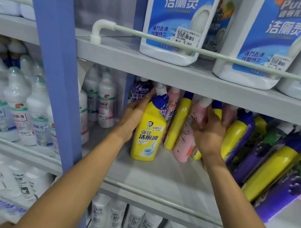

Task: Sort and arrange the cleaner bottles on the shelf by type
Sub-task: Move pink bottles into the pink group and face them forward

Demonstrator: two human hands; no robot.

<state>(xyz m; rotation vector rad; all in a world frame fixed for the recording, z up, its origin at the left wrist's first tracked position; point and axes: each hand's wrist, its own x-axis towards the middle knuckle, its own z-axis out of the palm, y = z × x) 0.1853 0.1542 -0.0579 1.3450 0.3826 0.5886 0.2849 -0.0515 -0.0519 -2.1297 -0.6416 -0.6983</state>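
On the middle shelf (156,174) stands a yellow cleaner bottle (148,132) with a blue cap, upright near the front. My left hand (135,117) grips its left side. Right of it, a pink bottle (186,138) leans between a second yellow bottle (177,121) and a third yellow bottle (196,153) that is mostly hidden. My right hand (208,133) curls round the pink bottle's right side. Purple bottles (139,91) stand behind my left hand. Further right, yellow and purple bottles (266,163) lie tilted against each other.
The upper shelf holds large white jugs with blue labels (176,21) behind a white guard rail (156,35). A blue upright post (56,62) divides the bays. White bottles (106,103) fill the left bay and the shelf below (134,221).
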